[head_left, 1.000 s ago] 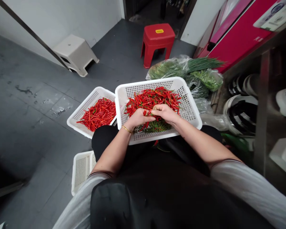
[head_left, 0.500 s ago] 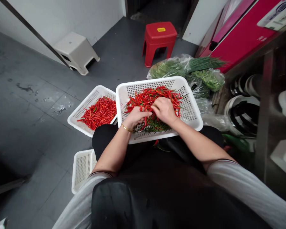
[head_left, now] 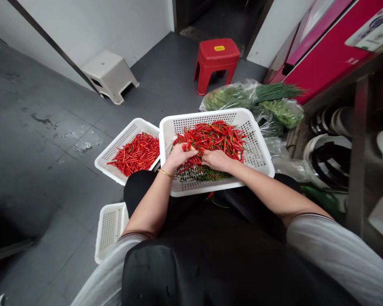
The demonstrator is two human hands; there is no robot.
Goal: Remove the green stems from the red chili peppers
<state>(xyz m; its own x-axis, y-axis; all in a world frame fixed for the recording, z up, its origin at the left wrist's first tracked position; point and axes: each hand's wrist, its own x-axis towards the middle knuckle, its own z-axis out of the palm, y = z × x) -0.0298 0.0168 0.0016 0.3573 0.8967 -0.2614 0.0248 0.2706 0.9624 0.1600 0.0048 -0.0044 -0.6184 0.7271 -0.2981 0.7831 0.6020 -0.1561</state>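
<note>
Clutches red chilies [head_left: 185,147] in the left hand [head_left: 175,156], curls the right hand [head_left: 217,160] just beside, can't tell around what, near green stems [head_left: 207,174] in the basket [head_left: 210,190]!

Deep shadow at lower left, glare on the floor [head_left: 85,147] (edges soft).

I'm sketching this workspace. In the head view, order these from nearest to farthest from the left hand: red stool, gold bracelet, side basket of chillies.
1. Gold bracelet: on the wrist of the left hand.
2. Side basket: left of the lap basket.
3. Red stool: on the floor, beyond both baskets.
</note>
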